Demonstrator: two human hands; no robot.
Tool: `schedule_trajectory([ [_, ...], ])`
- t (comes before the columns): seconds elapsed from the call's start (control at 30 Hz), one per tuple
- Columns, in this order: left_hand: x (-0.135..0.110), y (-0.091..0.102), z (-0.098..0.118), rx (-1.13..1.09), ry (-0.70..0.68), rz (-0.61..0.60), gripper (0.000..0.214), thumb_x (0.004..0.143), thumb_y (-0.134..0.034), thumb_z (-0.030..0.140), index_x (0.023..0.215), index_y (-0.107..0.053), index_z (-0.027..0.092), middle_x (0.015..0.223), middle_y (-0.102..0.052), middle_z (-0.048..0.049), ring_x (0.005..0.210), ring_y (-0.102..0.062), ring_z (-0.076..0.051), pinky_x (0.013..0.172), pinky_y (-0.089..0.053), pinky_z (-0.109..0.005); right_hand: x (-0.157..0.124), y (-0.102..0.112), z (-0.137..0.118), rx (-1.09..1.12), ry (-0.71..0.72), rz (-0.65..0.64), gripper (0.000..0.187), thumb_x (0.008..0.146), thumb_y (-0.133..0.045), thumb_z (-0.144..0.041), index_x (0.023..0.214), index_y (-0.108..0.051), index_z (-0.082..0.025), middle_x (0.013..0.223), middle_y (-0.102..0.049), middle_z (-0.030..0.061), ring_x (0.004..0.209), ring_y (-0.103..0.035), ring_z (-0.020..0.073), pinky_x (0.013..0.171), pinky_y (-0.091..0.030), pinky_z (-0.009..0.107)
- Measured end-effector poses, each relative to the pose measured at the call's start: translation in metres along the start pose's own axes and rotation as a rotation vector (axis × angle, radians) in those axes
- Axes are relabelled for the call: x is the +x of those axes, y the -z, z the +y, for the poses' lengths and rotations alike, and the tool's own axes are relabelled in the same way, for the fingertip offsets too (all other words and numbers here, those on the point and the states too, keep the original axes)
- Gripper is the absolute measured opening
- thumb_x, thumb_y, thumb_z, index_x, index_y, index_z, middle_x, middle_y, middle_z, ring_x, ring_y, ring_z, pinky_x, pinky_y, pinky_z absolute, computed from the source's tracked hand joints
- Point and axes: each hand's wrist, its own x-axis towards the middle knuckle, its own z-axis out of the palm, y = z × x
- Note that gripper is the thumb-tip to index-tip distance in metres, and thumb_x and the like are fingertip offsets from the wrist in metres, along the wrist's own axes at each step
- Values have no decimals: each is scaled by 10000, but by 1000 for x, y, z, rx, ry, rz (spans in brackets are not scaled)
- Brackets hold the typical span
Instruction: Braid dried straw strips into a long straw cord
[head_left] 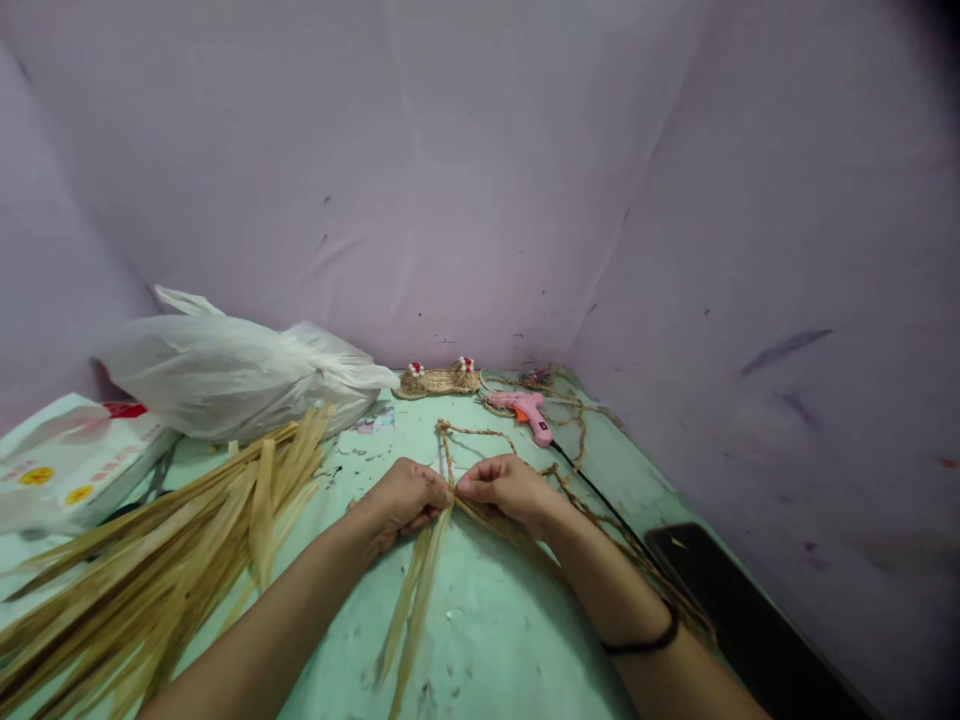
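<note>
Both hands meet at the middle of the green table [510, 640], left hand [401, 500] and right hand [506, 488] with fingers pinched shut on the straw strips [420, 590], beside a heap of straw [150, 570].

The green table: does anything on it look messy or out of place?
Nothing looks spilled or broken. The table is scuffed and speckled with dark marks, and the pink glue gun lies on its side among loose loops of braided cord.

dry matt straw strips [420, 585], rough plaited cord [480, 432], glossy plastic bag [240, 375]
</note>
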Motion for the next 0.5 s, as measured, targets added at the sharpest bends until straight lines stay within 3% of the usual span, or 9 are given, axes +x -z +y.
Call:
schedule_trajectory([
  [0.23,1,0,-2,20,-11,14,71,523,-521,198,511,-508,130,366,-402,55,260,-248,-27,283,-119,-178,-1,-3,2,27,-45,21,190,660,-584,-223,509,-561,-110,404,-524,-14,349,-370,44,378,-279,174],
  [0.5,-2,-2,-1,12,-28,15,104,536,-546,219,508,-507,127,354,-390,60,259,-237,-22,291,-111,-179,-2,-5,3,-23,-49,1,204,688,-552,-217,517,-584,-111,408,-544,-9,343,-395,41,371,-275,164],
])
